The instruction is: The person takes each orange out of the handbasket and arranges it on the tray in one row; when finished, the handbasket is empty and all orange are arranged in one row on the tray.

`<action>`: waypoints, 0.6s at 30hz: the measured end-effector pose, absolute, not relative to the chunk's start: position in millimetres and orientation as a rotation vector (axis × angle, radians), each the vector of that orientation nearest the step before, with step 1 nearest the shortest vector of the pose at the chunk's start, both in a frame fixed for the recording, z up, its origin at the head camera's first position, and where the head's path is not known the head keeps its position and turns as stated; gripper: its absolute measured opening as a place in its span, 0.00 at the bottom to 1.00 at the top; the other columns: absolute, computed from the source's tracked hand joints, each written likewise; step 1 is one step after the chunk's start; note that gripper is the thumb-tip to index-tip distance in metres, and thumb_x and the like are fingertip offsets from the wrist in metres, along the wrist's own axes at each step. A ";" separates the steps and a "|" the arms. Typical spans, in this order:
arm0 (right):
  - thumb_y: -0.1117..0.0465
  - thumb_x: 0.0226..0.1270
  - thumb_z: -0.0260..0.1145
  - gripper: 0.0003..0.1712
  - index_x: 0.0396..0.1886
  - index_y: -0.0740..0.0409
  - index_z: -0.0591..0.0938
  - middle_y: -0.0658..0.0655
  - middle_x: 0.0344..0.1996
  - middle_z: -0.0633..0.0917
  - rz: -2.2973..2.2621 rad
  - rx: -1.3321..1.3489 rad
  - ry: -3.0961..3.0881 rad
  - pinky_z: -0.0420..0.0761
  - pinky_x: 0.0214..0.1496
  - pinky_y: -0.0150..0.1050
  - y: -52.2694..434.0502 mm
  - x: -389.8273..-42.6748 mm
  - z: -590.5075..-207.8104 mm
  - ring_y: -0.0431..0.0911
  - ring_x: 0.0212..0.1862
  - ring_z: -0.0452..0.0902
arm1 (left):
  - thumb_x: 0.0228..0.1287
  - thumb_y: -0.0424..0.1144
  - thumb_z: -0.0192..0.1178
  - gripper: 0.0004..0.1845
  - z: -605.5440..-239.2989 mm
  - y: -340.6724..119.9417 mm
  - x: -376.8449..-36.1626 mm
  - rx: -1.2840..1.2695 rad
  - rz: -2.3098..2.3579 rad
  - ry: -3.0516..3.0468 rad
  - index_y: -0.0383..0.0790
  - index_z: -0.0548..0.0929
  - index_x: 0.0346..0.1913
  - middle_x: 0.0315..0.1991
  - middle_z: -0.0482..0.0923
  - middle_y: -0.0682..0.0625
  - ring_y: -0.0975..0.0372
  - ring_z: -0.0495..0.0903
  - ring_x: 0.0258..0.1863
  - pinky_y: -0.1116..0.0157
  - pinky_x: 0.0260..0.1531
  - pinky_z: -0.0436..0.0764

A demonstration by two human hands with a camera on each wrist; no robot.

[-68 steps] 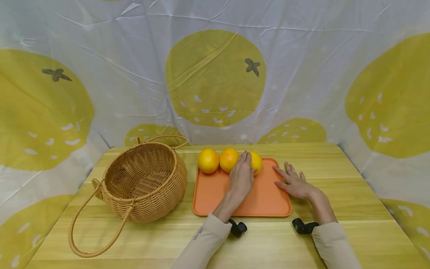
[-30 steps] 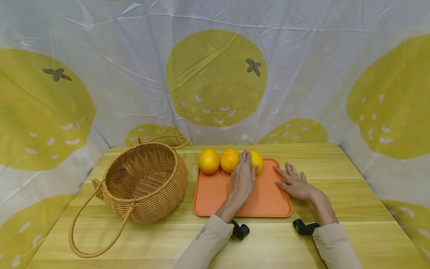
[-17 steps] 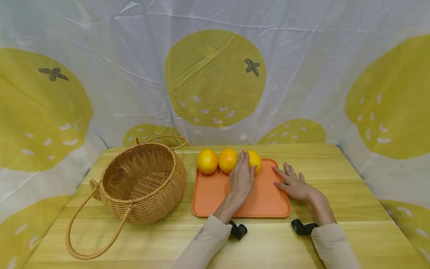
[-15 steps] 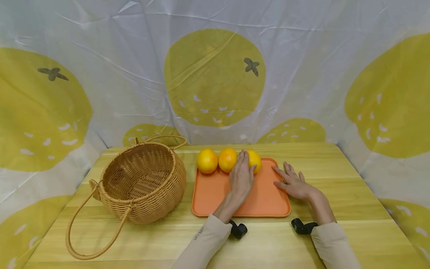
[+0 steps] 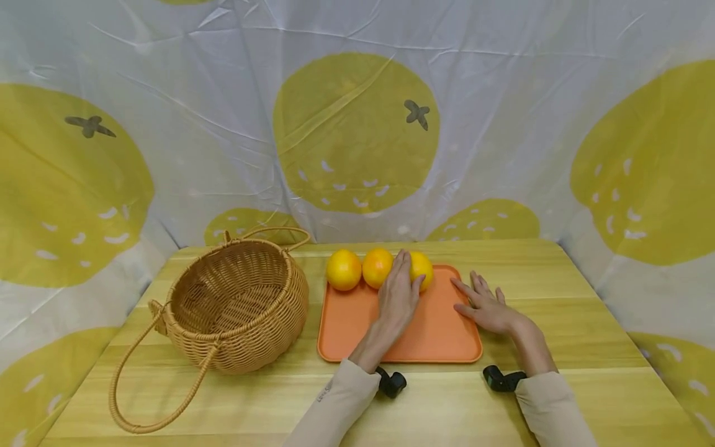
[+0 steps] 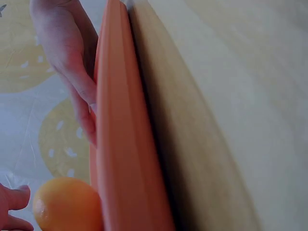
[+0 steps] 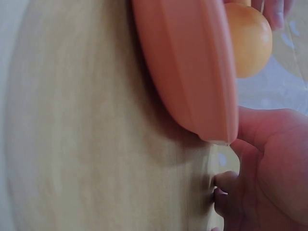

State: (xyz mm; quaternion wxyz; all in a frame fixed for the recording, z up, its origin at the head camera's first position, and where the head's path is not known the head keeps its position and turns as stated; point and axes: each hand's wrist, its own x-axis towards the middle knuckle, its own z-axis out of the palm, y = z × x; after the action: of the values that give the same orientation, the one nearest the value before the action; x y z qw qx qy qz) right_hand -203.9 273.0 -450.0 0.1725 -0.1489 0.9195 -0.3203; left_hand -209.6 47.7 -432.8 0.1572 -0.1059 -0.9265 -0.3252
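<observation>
Wicker basket (image 5: 237,304) stands at centre left of the head view on the wooden table (image 5: 558,273), tilted, with one loop handle (image 5: 146,385) lying toward the lower left. A white backdrop cloth (image 5: 503,124) printed with large yellow fruit fills the upper frame.

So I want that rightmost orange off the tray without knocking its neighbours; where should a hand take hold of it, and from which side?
Probably from above and the near side, fingers curled over the top of the rightmost orange. It sits by the middle orange against the far rim of the tray, so its right side is free. The left hand already lies over it.
</observation>
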 end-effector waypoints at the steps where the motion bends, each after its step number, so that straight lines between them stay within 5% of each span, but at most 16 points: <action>1: 0.48 0.83 0.54 0.41 0.85 0.59 0.51 0.77 0.81 0.32 -0.910 -0.424 2.610 0.19 0.72 0.75 272.8 -204.3 -449.5 0.73 0.80 0.21 | 0.74 0.43 0.63 0.32 -431.2 46.8 -209.5 -0.313 -0.928 -2.650 0.33 0.71 0.75 0.76 0.69 0.42 0.52 0.74 0.72 0.54 0.63 0.81; 8: 0.47 0.83 0.54 0.42 0.85 0.60 0.51 0.76 0.81 0.31 -0.920 -0.438 2.597 0.19 0.72 0.75 272.6 -204.6 -447.6 0.73 0.80 0.20 | 0.76 0.44 0.61 0.32 -411.9 28.5 -204.2 -0.401 -0.946 -2.653 0.32 0.69 0.76 0.77 0.67 0.41 0.52 0.70 0.75 0.54 0.65 0.79; 18: 0.45 0.83 0.54 0.44 0.84 0.62 0.49 0.79 0.80 0.32 -0.975 -0.421 2.596 0.21 0.70 0.79 276.9 -207.5 -429.2 0.75 0.80 0.20 | 0.79 0.47 0.57 0.32 -389.1 -25.9 -204.9 -0.527 -0.903 -2.621 0.32 0.67 0.77 0.78 0.62 0.34 0.43 0.58 0.80 0.38 0.76 0.60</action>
State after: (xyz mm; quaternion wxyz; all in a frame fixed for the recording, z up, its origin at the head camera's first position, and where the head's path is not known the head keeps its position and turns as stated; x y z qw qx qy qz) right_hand -207.5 276.9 -429.2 0.1673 -0.1479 0.9125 -0.3428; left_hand -204.9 -25.9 -389.1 0.1590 -0.1845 -0.9170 -0.3158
